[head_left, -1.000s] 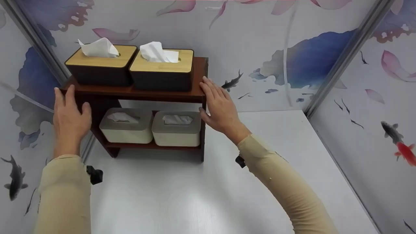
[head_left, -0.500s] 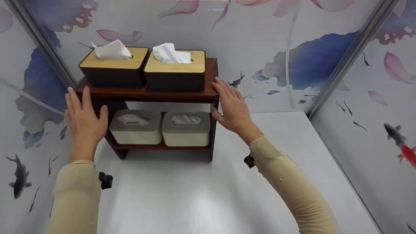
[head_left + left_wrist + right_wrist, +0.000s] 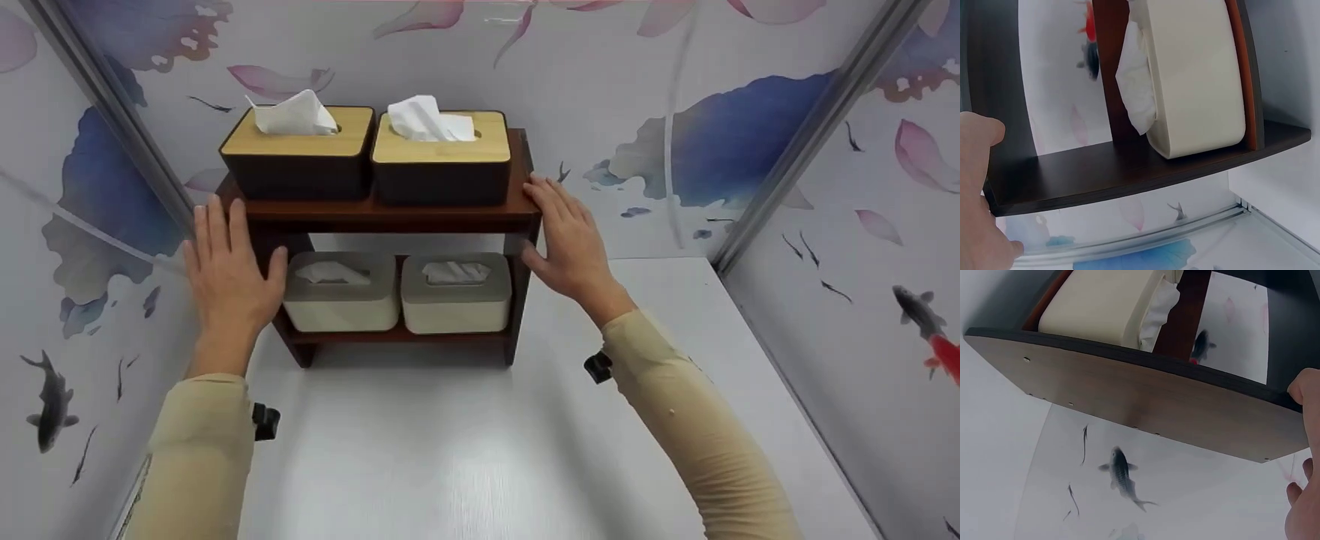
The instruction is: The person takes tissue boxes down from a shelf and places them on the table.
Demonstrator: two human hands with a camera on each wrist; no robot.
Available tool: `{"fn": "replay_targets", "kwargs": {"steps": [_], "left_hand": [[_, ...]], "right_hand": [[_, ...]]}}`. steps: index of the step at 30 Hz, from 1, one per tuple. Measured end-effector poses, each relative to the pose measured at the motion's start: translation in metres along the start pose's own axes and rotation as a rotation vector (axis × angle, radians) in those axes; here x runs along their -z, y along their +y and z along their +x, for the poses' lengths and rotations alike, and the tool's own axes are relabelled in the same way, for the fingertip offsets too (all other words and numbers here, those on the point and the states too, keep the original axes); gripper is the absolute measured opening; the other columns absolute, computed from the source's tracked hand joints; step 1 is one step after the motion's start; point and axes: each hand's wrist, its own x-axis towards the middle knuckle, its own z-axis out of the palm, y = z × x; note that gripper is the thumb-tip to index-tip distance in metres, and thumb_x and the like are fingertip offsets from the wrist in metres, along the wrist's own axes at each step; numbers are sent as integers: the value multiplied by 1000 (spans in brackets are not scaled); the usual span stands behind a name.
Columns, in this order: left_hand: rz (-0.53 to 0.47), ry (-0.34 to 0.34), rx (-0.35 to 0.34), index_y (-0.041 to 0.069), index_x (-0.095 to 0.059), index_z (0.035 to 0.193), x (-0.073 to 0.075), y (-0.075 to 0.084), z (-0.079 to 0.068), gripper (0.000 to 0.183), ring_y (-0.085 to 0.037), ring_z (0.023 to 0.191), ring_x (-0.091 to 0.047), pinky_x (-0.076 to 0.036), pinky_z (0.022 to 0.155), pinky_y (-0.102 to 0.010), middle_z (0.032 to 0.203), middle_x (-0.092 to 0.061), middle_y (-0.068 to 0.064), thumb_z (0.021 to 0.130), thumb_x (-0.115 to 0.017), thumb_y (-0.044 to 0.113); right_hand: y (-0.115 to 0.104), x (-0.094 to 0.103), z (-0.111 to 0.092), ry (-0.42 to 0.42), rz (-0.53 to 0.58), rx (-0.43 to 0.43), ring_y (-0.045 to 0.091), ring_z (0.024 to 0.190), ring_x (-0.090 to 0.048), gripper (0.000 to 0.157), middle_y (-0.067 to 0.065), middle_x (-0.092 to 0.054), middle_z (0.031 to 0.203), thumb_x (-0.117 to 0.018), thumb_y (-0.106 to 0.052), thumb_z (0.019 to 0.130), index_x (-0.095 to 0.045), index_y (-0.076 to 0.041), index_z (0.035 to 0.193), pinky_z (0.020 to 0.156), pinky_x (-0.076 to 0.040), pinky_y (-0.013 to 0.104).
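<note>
A dark reddish-brown two-tier shelf (image 3: 390, 217) stands at the back of a white surface, between the two hands. On its top board sit two black tissue boxes with wooden lids, one left (image 3: 300, 178) and one right (image 3: 442, 182). Below are two cream tissue boxes with grey lids, left (image 3: 341, 315) and right (image 3: 457, 315). White tissue pokes out of each. With fingers straight, the left hand (image 3: 232, 285) lies against the shelf's left side. The right hand (image 3: 574, 244) touches the right side panel (image 3: 1157, 405), fingers extended and thumb at the front edge.
White walls (image 3: 570, 82) printed with fish, petals and blue leaves enclose the back and sides. Metal corner posts rise at the left (image 3: 112, 112) and right (image 3: 795, 135). White surface (image 3: 420, 450) extends in front of the shelf and to its right.
The shelf has moved to the right with its tissue boxes, and both hands have moved along with it at its sides. The left wall post now shows farther from the shelf.
</note>
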Motion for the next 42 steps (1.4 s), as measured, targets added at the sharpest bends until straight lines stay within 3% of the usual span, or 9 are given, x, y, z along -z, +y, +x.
{"fn": "replay_targets", "kwargs": {"steps": [19, 36, 42], "left_hand": [[57, 88, -94, 10, -15, 157, -22, 36, -7, 75, -35, 152, -7, -12, 122, -54, 164, -12, -15, 98, -52, 40], [89, 67, -160, 9, -18, 156, -34, 73, -8, 74, -33, 152, -10, -13, 124, -49, 162, -17, -15, 98, -52, 40], [96, 52, -174, 10, -18, 156, -35, 79, -8, 75, -32, 152, -11, -12, 124, -49, 162, -18, -15, 97, -53, 41]], "right_hand": [[45, 19, -7, 13, 2, -31, 26, 149, -26, 69, 1, -33, 159, -65, -23, 88, -36, -17, 150, 122, -18, 49], [84, 39, -20, -15, 57, -96, 27, 150, -24, 69, -3, -27, 161, -64, -21, 90, -32, -19, 151, 123, -12, 50], [91, 39, -24, 4, 74, -108, 30, 149, -26, 68, -2, -27, 162, -64, -18, 90, -32, -18, 151, 123, -13, 51]]}}
